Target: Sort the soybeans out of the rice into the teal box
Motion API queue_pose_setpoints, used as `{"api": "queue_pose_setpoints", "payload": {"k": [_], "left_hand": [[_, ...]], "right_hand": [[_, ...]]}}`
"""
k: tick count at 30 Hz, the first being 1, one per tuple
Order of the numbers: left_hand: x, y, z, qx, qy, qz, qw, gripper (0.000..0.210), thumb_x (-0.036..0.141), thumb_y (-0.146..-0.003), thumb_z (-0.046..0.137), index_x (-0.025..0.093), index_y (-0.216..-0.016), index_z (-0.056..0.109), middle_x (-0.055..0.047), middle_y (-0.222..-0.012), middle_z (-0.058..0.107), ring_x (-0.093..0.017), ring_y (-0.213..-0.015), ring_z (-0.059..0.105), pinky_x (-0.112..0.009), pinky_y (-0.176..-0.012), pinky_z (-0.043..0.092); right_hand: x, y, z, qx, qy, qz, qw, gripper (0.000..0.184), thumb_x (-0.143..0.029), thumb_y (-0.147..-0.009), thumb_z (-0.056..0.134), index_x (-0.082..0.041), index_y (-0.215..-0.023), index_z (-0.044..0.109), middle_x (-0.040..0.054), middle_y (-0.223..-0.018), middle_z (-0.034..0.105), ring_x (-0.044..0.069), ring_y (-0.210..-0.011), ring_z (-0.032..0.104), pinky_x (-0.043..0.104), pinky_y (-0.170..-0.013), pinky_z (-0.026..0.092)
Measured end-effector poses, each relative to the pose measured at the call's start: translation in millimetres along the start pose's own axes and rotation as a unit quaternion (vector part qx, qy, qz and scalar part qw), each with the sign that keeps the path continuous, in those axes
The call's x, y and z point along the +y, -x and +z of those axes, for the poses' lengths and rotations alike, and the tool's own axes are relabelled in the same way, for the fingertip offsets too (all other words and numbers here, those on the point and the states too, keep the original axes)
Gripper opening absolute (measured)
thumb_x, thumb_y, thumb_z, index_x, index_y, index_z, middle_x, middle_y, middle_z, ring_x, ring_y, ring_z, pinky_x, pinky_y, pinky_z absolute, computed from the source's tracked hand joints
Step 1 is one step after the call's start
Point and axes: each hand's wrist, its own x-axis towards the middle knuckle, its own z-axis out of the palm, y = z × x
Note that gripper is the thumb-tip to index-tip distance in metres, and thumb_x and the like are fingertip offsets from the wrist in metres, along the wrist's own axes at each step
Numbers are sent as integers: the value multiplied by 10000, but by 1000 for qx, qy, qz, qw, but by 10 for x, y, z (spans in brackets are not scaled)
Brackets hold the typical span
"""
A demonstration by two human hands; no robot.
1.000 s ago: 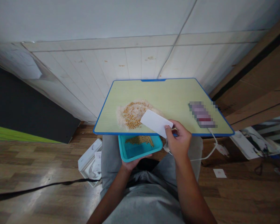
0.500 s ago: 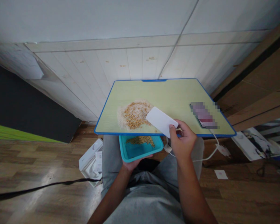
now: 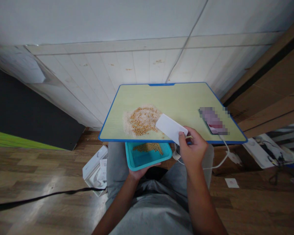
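My right hand (image 3: 193, 145) pinches a white card (image 3: 171, 126) between thumb and fingers, its far corner by the right edge of a pile of soybeans mixed with rice (image 3: 143, 119). The pile lies on the left half of a small yellow-green table (image 3: 181, 94) with a blue rim. Below the table's front edge, my left hand (image 3: 139, 172) holds a turquoise plastic tray (image 3: 149, 162) from underneath, its fingers mostly hidden. Soybeans (image 3: 148, 147) lie in the tray at its far side.
A phone (image 3: 213, 120), partly pixelated, lies on the table's right side, with a white cable (image 3: 226, 150) hanging from near it. An open white box (image 3: 95, 169) sits on the floor at left. Cardboard (image 3: 271, 88) stands at right, near a white wall (image 3: 100, 65).
My right hand and the card have shifted very slightly to the right, away from the pile. The tray stays almost where it was.
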Motion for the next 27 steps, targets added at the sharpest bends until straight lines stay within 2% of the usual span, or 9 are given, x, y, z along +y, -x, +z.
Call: {"api": "queue_pose_setpoints", "payload": {"k": [6, 11, 16, 21, 27], "left_hand": [[2, -21, -24, -2, 9, -12, 1000, 664, 891, -1102, 650, 393, -1421, 951, -130, -1747, 871, -621, -1783, 645, -979, -1432, 479], [10, -25, -49, 2, 42, -28, 999, 615, 854, -1115, 661, 389, -1403, 942, -123, -1640, 932, -591, -1778, 665, -943, -1475, 454], [37, -11, -39, -5, 32, -28, 999, 602, 847, -1141, 630, 382, -1369, 936, -132, -1718, 888, -594, -1780, 661, -967, -1434, 497], [47, 13, 21, 1, 3, -10, 1000, 586, 871, -1114, 682, 392, -1342, 931, -139, -1757, 861, -606, -1756, 678, -997, -1416, 498], [58, 34, 74, 7, 2, -12, 1000, 624, 873, -1119, 667, 389, -1429, 910, -157, -1773, 846, -588, -1728, 707, -984, -1411, 510]], "right_hand": [[-46, -2, -51, -23, -7, -16, 1000, 201, -391, -1037, 786, -263, -1057, 939, 33, -877, 893, 207, -630, 732, 312, -618, 625], [-19, 2, -88, -10, -2, -4, 1000, 210, -382, -1042, 785, -252, -1089, 943, 37, -904, 895, 212, -665, 739, 315, -631, 628], [16, 13, -139, -9, 8, -5, 1000, 198, -352, -1021, 786, -241, -1079, 939, 29, -890, 872, 209, -675, 721, 320, -649, 600], [-10, 18, -165, -11, 2, -10, 1000, 187, -347, -1006, 776, -242, -1023, 929, 12, -846, 851, 199, -657, 694, 313, -628, 572], [-6, 9, -186, 12, 16, -1, 1000, 197, -371, -983, 768, -243, -1009, 916, 16, -823, 825, 209, -652, 664, 329, -621, 548]]}}
